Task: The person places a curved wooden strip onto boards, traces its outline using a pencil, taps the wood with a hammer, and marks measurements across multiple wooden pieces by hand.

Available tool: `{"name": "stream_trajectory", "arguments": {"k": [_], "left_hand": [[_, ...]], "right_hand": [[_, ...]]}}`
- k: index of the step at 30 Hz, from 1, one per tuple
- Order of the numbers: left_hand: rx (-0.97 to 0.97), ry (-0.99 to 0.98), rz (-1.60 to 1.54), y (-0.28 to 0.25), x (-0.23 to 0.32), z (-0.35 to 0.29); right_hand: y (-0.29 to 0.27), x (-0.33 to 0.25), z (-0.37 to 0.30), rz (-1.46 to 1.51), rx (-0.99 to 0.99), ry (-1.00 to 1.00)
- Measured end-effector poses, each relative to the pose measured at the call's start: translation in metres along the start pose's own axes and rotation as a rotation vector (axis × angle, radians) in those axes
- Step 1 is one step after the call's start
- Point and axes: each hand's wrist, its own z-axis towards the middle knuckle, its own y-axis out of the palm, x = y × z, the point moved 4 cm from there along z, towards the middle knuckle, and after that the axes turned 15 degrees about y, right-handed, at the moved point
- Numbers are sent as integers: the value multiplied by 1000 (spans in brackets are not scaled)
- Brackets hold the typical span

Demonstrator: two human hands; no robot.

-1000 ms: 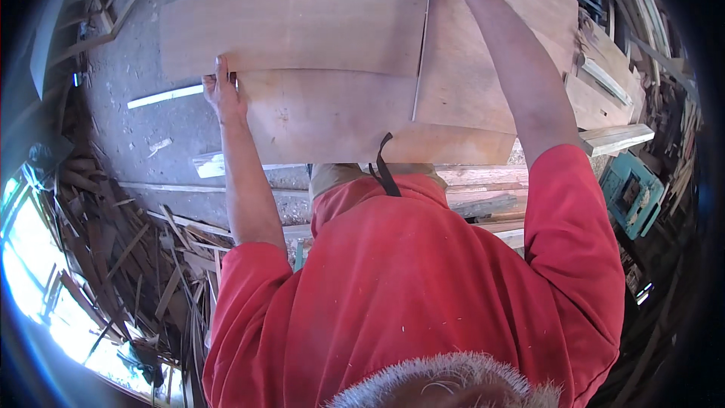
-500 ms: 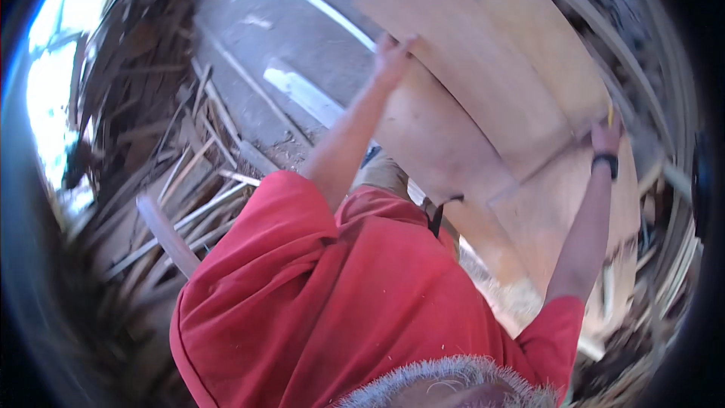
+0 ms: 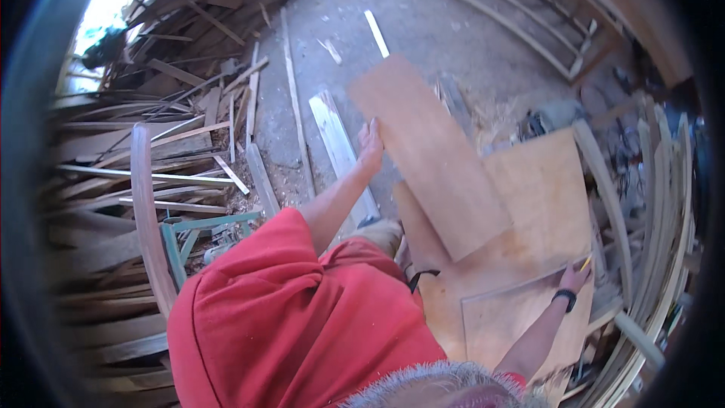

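Note:
My left hand (image 3: 370, 145) grips the left long edge of a narrow plywood panel (image 3: 430, 155), fingers partly hidden by it. The panel slants over a larger, paler plywood sheet (image 3: 547, 181), its far end sticking out past the sheet. Lower right, my right hand (image 3: 575, 278) has its fingers closed around a thin yellow pencil (image 3: 585, 264). That hand rests by the far right corner of another thin board (image 3: 506, 321), which lies flat on the plywood. Whether it also presses on this board, I cannot tell.
Scrap wood (image 3: 151, 181) is heaped at the left, near a green metal frame (image 3: 177, 249). A whitish plank (image 3: 332, 132) lies on the concrete floor (image 3: 340, 0). Curved wood strips (image 3: 664, 204) stand at the right. A wooden frame (image 3: 513, 11) is at the far right.
The view has turned, showing more floor. The narrow panel's near end has come away from my right hand, uncovering more of the board beneath. My left hand still holds the panel.

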Motion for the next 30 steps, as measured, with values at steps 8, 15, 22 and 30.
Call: {"name": "stream_trajectory", "arguments": {"k": [8, 15, 22, 30], "left_hand": [[189, -81, -405, -39, 38, -3], [131, -312, -543, -26, 46, 12], [123, -531, -431, -1, 51, 44], [-311, -670, -279, -46, -49, 116]], "right_hand": [[-11, -11, -15, -15, 144, -60], [6, -153, -189, 672, -871, -99], [22, -249, -321, 724, -1201, 166], [93, -357, -385, 842, -1062, 245]]}}
